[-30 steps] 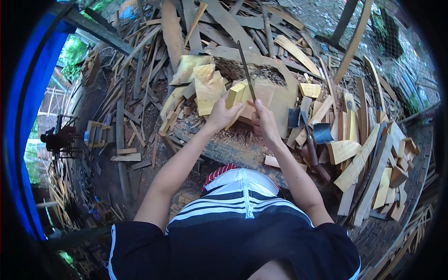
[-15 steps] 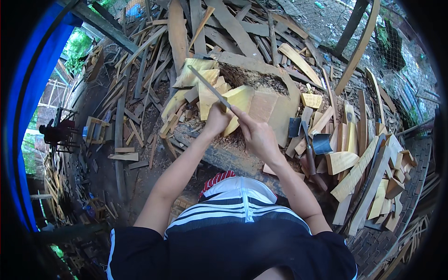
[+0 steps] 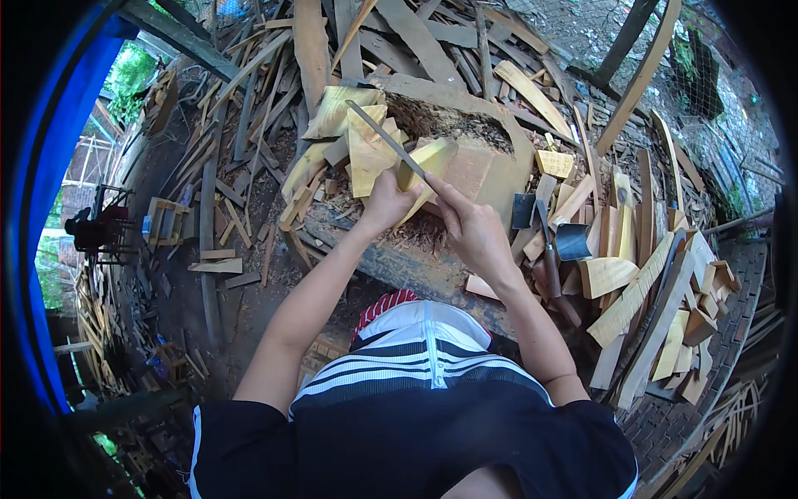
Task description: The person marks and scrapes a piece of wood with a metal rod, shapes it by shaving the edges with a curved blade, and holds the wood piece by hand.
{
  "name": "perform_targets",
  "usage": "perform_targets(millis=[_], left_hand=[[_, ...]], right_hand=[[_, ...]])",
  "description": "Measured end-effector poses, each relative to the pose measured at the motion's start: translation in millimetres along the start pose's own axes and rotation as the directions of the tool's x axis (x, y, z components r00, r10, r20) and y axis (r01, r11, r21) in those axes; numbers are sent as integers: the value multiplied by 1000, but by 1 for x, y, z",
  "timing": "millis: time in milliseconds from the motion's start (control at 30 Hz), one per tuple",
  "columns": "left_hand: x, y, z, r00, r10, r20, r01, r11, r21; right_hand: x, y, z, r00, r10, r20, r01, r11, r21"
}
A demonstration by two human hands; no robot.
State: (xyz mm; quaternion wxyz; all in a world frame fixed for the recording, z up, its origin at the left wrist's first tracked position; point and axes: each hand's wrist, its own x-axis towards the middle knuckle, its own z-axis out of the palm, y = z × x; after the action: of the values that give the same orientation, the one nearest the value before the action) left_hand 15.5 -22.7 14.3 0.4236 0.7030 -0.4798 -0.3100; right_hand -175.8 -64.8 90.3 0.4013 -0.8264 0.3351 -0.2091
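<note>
Yellow block [image 3: 432,160], apparently solid wood, sits tilted in a person's left hand [image 3: 387,202], before a hollowed log [image 3: 517,158] and just right of pale offcuts [image 3: 368,162]. The left hand is clamped on the block, thumb on the side toward the right hand [image 3: 478,233]; the fingers beyond are mostly hidden. The right hand is closed round the near end of what looks like a file [image 3: 378,130], a long, narrow metal bar. The file crosses over the block's upper left edge, close to the left hand; whether metal and wood touch cannot be told from this angle.

By its looks, the block is stiff and fairly light, small enough for one hand to carry, with little give under a squeeze. Its faces look dry and dull, so slipping seems a slight risk, though fine dust could make them slicker. Thin corners look likeliest to chip or splinter. The soundest hold appears to be low on the thick body, thumb and fingers pressing opposite faces, fingertips clear of the edge beneath the file.
</note>
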Motion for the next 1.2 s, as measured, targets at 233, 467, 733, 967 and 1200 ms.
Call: perform_targets(millis=[233,467,733,967,1200], left_hand=[[-2,8,2,997,40,-67,-47,993,-104],[-7,24,12,998,48,-33,-45,997,65],[-1,9,3,999,-53,1,53,999,-5],[-4,9,5,1000,-21,-20,21,1000,-3],[-7,22,15,998,-44,-36,45,999,31]], right_hand=[[10,5,2,1000,-19,-2,19,999,43],[17,8,5,998,25,-57,-21,997,77],[10,12,10,998,33,-58,-15,962,274],[-3,13,10,995,-3,-103,19,987,158],[24,31,20,986,89,-138,-81,994,67]])
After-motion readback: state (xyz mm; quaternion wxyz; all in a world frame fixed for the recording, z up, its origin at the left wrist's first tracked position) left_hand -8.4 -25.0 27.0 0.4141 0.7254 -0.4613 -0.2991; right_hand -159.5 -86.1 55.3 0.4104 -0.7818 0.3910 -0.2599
